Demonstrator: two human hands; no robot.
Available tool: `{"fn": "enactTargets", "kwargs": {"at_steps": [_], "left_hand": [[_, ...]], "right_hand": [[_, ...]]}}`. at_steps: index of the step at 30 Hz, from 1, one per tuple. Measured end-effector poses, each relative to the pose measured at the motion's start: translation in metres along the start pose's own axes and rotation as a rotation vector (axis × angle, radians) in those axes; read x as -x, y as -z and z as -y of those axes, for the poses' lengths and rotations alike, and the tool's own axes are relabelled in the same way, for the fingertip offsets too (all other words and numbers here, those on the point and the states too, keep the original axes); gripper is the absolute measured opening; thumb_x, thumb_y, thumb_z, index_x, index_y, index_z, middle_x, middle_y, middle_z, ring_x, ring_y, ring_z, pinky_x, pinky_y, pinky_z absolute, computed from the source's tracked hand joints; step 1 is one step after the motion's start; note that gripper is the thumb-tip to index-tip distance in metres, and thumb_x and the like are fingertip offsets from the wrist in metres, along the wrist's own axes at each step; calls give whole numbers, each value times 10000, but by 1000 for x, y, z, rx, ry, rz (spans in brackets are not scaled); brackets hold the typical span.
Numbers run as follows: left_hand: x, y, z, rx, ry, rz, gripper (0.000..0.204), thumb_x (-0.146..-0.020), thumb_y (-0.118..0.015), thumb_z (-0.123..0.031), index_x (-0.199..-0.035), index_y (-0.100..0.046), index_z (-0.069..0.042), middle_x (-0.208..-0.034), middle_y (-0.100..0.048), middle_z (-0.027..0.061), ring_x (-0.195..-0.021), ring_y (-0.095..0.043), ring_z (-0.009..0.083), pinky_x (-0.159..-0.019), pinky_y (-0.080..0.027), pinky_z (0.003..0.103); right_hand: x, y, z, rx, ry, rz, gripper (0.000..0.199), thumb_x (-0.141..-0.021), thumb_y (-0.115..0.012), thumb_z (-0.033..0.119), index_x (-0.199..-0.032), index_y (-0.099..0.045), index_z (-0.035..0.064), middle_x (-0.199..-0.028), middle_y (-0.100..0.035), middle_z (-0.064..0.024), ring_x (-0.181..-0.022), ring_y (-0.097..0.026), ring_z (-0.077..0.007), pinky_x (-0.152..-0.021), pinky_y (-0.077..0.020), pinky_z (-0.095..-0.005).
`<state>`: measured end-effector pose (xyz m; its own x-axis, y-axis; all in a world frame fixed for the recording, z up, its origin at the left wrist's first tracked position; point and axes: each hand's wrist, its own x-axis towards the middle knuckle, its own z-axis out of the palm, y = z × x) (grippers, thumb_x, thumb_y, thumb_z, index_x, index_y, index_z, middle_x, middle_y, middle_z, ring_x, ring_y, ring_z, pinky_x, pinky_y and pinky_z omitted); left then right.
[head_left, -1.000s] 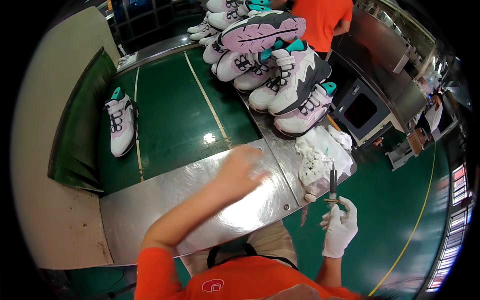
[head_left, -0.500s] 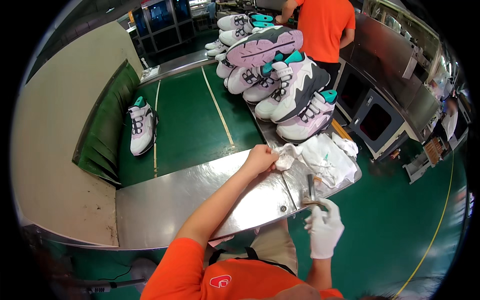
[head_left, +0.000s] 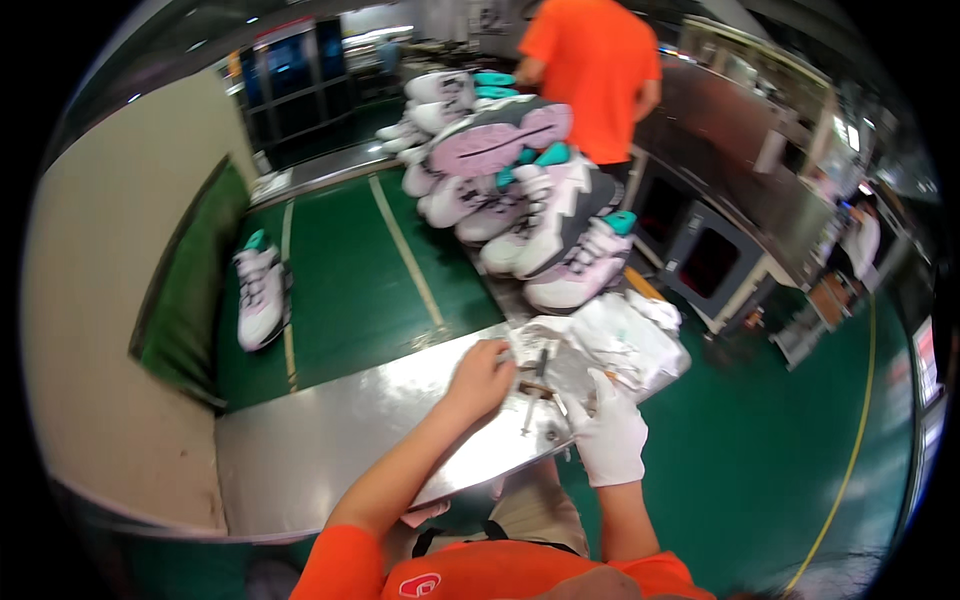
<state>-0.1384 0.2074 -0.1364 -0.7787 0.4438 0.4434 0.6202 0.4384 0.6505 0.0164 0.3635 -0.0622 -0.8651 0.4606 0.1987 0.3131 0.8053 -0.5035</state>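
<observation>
Steel table (head_left: 330, 440) has a thin metal tool (head_left: 531, 392) lying lengthwise away between bare left hand (head_left: 483, 378) touching it and gloved right hand (head_left: 607, 432), grips unclear.

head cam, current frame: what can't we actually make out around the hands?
- Head view, bare left hand: fingers curl over something on the shiny steel table; what they touch is hidden by the hand.
- White-gloved right hand: motion blur; grip cannot be told.
- Thin dark metal tools: too small and blurred to identify.
- Crumpled white plastic bag: contents hidden.
</observation>
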Motion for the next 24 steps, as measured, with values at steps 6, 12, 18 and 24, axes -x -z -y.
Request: {"fn": "enactTargets", "kwargs": {"at_steps": [6, 12, 18, 24], "left_hand": [[-8, 16, -41, 123, -73, 49, 261, -846, -620, -153, -1059, -594, -5, -1009, -606, 157, -860, -600, 288, -779, -490, 371], [-13, 85, -84, 117, -255, 32, 217, -871, -610, -116, -1070, -624, -30, -1068, -629, 101, -907, -619, 191, -775, -498, 296], [-46, 232, -200, 594, -637, -39, 369, -903, -524, -165, -1207, -534, 44, -1162, -610, 153, -1072, -584, 241, -936, -453, 367], [-32, 310, -233, 665, -826, 126, 400, -908, -534, -207, -1237, -526, 21, -1190, -596, 146, -1118, -561, 244, -964, -439, 381]], "right_hand": [[-28, 14, -56, 194, 354, 80, 957, -507, -877, 447, -1292, -431, 127, -1079, -561, -193, -985, -581, -388, -808, -493, -445], [-39, 6, -48, 162, 332, 207, 941, -531, -878, 429, -1275, -433, 61, -1083, -579, -220, -1028, -568, -404, -876, -469, -448], [-41, 0, -55, 174, 336, 211, 950, -479, -866, 511, -1203, -480, 31, -1083, -565, -207, -1062, -544, -367, -950, -422, -434], [-45, -15, -36, -8, 436, 190, 842, -433, -876, 381, -1144, -558, 59, -1118, -558, -177, -1087, -517, -345, -962, -407, -416]]}}
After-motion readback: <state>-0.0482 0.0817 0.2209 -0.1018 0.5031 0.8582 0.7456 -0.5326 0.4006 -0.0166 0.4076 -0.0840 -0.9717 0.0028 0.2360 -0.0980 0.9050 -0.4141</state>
